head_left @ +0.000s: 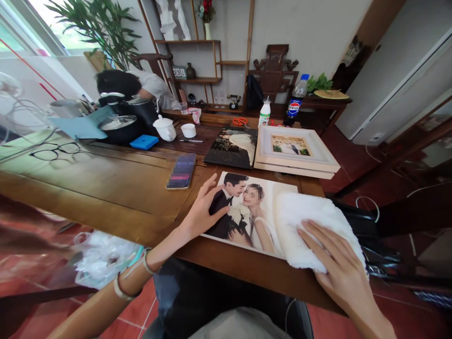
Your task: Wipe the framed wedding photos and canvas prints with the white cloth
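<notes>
A large wedding photo print (247, 214) lies flat on the wooden table (116, 183) near its front edge. My left hand (203, 207) rests on the print's left edge, fingers spread flat. A white fluffy cloth (310, 226) covers the right part of the print. My right hand (335, 263) lies flat on top of that cloth, fingers stretched out.
A phone (181, 172) lies left of the print. Behind it sit a dark photo print (233, 147) and a white picture frame (294, 148). Farther back stand a glue bottle (264, 114), a Pepsi bottle (295, 100), scissors (240, 121), pots (118, 126), cups. Another person bends over at the back left.
</notes>
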`<state>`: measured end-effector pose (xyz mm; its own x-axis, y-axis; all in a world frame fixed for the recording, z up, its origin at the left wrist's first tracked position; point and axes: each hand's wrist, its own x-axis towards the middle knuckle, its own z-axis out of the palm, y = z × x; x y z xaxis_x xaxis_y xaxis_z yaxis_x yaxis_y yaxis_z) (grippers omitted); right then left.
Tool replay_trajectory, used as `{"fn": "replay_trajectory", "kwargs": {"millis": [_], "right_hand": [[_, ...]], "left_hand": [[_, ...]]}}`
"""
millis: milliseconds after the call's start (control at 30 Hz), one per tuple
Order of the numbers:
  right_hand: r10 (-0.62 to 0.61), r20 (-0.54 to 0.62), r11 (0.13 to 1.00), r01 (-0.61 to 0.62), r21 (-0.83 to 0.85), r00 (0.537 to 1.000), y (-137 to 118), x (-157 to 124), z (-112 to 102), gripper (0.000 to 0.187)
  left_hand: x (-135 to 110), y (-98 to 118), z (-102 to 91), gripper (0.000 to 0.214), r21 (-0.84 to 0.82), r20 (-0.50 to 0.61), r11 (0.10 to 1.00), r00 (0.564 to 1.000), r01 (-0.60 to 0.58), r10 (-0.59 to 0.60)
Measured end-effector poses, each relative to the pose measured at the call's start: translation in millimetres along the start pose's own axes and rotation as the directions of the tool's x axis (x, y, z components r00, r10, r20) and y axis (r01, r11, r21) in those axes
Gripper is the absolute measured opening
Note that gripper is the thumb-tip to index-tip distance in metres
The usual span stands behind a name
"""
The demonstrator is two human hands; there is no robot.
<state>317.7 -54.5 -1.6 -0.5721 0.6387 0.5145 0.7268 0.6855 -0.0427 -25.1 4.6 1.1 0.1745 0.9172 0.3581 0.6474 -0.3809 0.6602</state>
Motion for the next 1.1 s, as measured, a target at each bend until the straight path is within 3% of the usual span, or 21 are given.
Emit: {"fn": "replay_trajectory", "kwargs": {"millis": [233, 367, 467, 567, 633, 800, 967, 1033, 1100], "right_hand": [[-0.007, -0.011, 1.0, 0.007, 0.004, 1.0, -3, 2, -2, 0.073], [-0.036, -0.075, 0.994, 0.044, 0.097, 0.996, -6, 0, -6, 0.067], [0.03, -0.043, 0.995, -0.025, 0.097, 0.999, -11, -1, -11, 0.052], [-0.06, 0.062, 0.997, 0.057, 0.048, 0.996, -12, 1, -16, 0.028], [-0.104, 0.105, 0.995, 0.103, 0.019, 0.989, -9, 3, -18, 0.022], [-0.027, 0.124, 0.999, 0.03, -0.022, 0.992, 2, 8, -20, 0.024], [0.014, -0.089, 1.0, -0.015, -0.006, 0.996, 12, 31, -21, 0.031], [0.012, -0.03, 1.0, -0.013, -0.02, 0.999, 14, 45, -15, 0.038], [-0.008, 0.112, 1.0, 0.011, -0.019, 0.994, 16, 58, -4, 0.041]], "left_hand": [[-7, 6, 2.0, 0.04, -0.078, 0.098, 0.994, 0.991, -0.083, 0.09], [-7, 5, 5.7, 0.043, -0.101, 0.152, 0.985, 0.977, -0.137, 0.152], [-7, 3, 9.4, 0.045, -0.055, 0.14, 0.989, 0.979, -0.14, 0.147], [-5, 2, 11.1, 0.042, -0.035, 0.121, 0.992, 0.985, -0.123, 0.126], [-4, 1, 11.0, 0.04, -0.044, 0.093, 0.992, 0.988, -0.12, 0.123], [-1, -1, 10.6, 0.037, -0.043, 0.035, 0.994, 0.994, -0.103, 0.104], [-4, -5, 12.3, 0.045, -0.076, 0.141, 0.991, 0.983, -0.106, 0.116], [-5, -6, 12.6, 0.045, -0.072, 0.148, 0.991, 0.981, -0.114, 0.123], [-6, -5, 12.7, 0.044, -0.061, 0.146, 0.991, 0.981, -0.118, 0.126]]}}
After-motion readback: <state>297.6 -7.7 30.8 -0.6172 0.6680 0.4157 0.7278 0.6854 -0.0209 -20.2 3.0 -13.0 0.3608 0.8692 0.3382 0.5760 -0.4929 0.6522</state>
